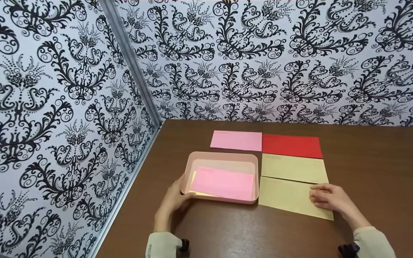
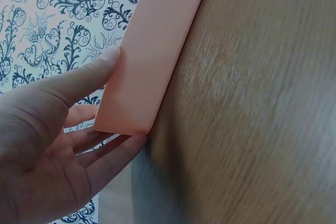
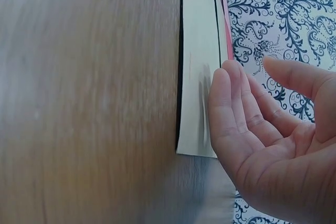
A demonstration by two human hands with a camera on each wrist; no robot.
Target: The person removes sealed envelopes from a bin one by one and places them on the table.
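Pale cream long sleeves (image 1: 162,247) reach in from the bottom edge of the frame, with a small black fitting (image 1: 184,245) at the left cuff and a matching one at the right. Left of centre, the left hand (image 1: 172,197) holds the lower left corner of a shallow, salmon-pink rectangular tray (image 1: 224,155); the left wrist view shows its thumb on the rim and its fingers at the outside of the corner. Inside the tray lies a bright pink rectangular paper sheet (image 1: 224,182), slightly askew, with the edge of a yellow paper sheet (image 1: 203,194) peeping out beneath it.

At lower right, the right hand (image 1: 330,199) has its fingers loosely bent and thumb apart, gripping nothing, over the right end of a pale yellow paper rectangle (image 1: 287,197); whether the fingertips touch it I cannot tell. Just above that one lies a second pale yellow rectangle (image 1: 294,167), then a red paper rectangle (image 1: 292,146), with a light pink paper rectangle (image 1: 237,140) beside the red one, above the tray. All rest on a brown wood-grain table (image 1: 221,233). White walls (image 1: 299,53) with black scroll patterns fill the top and left.
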